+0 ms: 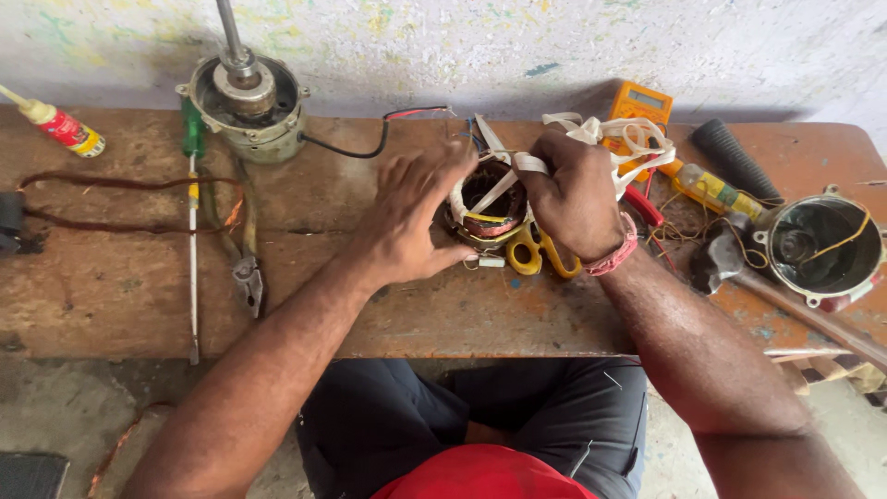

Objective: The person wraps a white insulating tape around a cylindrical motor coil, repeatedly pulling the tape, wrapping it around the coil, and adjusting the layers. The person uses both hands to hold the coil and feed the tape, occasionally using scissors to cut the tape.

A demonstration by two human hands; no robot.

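At the tabletop's (111,296) middle, the stator (487,205) is steadied by the left hand (407,222), its grip spread flat, while white tape (610,139) is pinched in the right hand (577,199). Slack tape could snag the scissors (540,254) and loosen the winding.

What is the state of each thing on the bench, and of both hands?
left hand: open, fingers spread, touching the stator
right hand: closed on white tape
stator: lying flat, partly wrapped with white tape
motor housing with shaft: open, shaft pointing up
metal end cover: open side up, wire inside
scissors: lying flat, blades hidden
screwdriver: lying flat
pliers: lying flat
multimeter: lying face up
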